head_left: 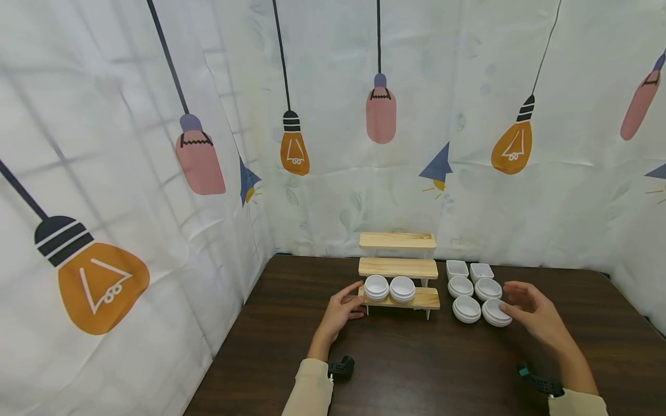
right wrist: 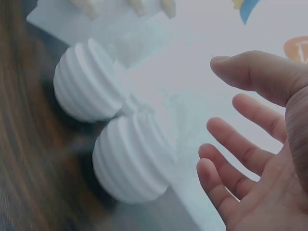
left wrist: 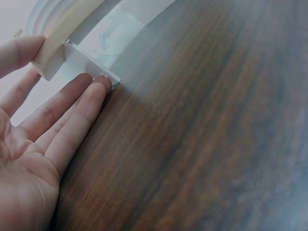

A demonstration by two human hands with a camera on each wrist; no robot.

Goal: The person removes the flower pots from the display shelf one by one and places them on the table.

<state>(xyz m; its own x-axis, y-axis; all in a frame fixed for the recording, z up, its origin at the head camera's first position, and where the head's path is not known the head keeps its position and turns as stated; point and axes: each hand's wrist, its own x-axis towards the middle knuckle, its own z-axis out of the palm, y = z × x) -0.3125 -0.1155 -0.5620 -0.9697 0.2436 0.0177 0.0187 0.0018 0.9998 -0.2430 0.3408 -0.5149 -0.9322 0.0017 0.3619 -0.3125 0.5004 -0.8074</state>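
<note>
A three-tier wooden display stand (head_left: pixel 398 267) with clear legs stands toward the back of the dark table. At the left end of its lowest tier my left hand (head_left: pixel 335 315) holds the board, thumb and index finger on either side, other fingers against the clear leg (left wrist: pixel 84 62). On that tier sit two stacks of round white bowls (head_left: pixel 376 288). My right hand (head_left: pixel 536 315) hovers with spread fingers and an empty palm beside more stacked bowls (head_left: pixel 496 312). In the right wrist view, the ribbed sides of two bowl stacks (right wrist: pixel 132 159) show apart from the fingers.
Behind the round bowls on the right stand two square white dishes (head_left: pixel 457 268). Bare dark tabletop (head_left: pixel 416 370) stretches in front of the stand. A white curtain (head_left: pixel 333 202) printed with lamps hangs behind the table and along its left side.
</note>
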